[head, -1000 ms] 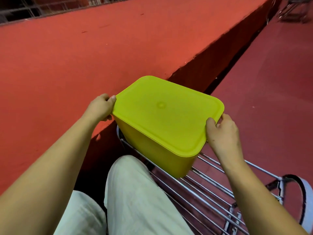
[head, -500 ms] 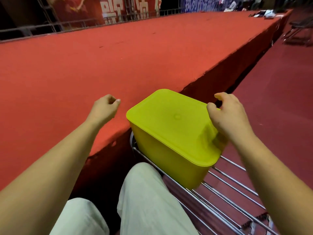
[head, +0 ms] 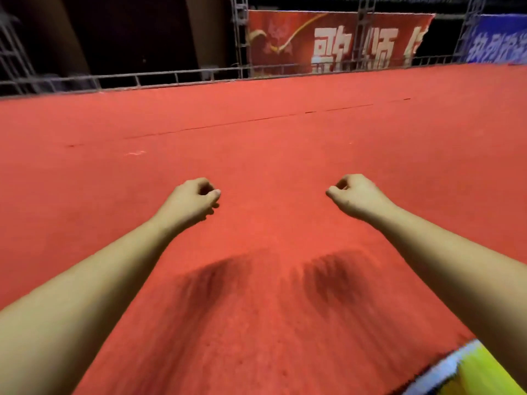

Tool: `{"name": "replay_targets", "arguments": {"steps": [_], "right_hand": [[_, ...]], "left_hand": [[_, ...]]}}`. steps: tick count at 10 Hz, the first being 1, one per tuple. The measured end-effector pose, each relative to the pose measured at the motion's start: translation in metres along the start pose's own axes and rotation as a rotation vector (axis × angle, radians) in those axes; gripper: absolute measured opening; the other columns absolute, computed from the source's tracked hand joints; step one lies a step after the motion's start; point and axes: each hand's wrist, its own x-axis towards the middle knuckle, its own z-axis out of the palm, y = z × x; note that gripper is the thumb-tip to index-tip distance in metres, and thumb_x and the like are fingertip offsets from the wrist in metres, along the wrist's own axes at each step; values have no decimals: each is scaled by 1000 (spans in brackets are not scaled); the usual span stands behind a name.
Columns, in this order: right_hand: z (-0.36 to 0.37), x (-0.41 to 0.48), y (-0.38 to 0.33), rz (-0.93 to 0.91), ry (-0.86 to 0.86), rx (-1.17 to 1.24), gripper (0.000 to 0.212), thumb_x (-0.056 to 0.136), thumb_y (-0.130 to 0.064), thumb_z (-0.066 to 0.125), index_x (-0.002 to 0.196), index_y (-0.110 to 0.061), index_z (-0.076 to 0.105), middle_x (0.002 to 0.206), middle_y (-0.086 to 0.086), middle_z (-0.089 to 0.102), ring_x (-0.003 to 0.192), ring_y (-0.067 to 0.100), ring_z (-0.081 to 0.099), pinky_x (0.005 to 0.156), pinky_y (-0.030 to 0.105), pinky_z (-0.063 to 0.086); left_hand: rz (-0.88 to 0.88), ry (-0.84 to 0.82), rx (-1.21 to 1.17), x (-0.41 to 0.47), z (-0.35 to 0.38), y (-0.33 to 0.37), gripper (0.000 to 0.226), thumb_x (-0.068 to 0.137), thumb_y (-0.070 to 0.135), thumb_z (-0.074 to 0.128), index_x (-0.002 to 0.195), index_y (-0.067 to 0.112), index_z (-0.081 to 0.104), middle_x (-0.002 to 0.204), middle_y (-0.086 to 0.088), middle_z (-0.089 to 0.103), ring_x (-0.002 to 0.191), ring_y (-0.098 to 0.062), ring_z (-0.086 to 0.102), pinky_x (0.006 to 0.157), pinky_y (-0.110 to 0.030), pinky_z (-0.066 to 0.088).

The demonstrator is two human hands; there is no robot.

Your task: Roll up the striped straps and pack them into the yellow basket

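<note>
Both bare forearms reach forward over a wide red carpeted platform (head: 256, 143), well apart from each other and roughly level. The left hand (head: 194, 199) is narrow: its fingers are curled into a loose fist with the thumb tip lying against the forefinger, and nothing shows inside it. The right hand (head: 353, 195) mirrors it, fingers curled inward, thumb pointing toward the left hand, and it holds nothing that can be seen. Two dark, smeared shadows (head: 216, 283) lie on the carpet between the forearms, nearer to the camera than the fists.

The yellow plastic basket (head: 484, 374) shows only as a blurred yellow patch in the lower right corner, beneath the right forearm, with a pale, smeared band along its upper left edge; no more of it can be made out.

A thin dark seam (head: 256, 119) runs across the carpet beyond the hands. At the platform's far edge stands a low grey metal railing (head: 171, 76). Behind it hangs a red fabric banner with large white characters (head: 328, 44), and to its right a blue banner with white lettering (head: 496, 38).
</note>
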Motion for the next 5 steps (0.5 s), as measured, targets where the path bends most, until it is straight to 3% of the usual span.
{"name": "replay_targets", "arguments": {"steps": [1, 2, 4, 5], "right_hand": [[9, 60, -64, -43, -58, 70, 32, 95, -33, 56, 96, -4, 69, 95, 18, 69, 95, 30, 64, 76, 29, 44], [-18, 96, -137, -84, -104, 166, 33, 93, -34, 59, 93, -3, 68, 91, 22, 71, 92, 36, 67, 86, 45, 56], [-174, 128, -312, -181, -135, 246, 33, 91, -36, 60, 89, -4, 69, 94, 21, 71, 98, 38, 67, 90, 52, 55], [-279, 130, -402, -244, -80, 304, 32, 91, -36, 60, 93, -6, 70, 97, 19, 72, 99, 35, 68, 91, 52, 54]], "left_hand": [[-92, 57, -8, 34, -56, -26, 18, 99, 20, 55, 80, 20, 59, 80, -4, 71, 74, -27, 68, 70, -40, 57], [-163, 91, -5, 53, -133, -8, 16, 99, 21, 55, 84, 17, 61, 80, -2, 70, 73, -24, 67, 72, -38, 57], [-214, 182, 23, 83, -344, 122, 21, 99, 21, 57, 97, 2, 66, 90, -16, 69, 76, -28, 64, 73, -39, 56], [-172, 270, 26, 89, -447, 215, 18, 100, 19, 55, 97, 4, 65, 92, -12, 68, 77, -23, 63, 71, -35, 55]]}}
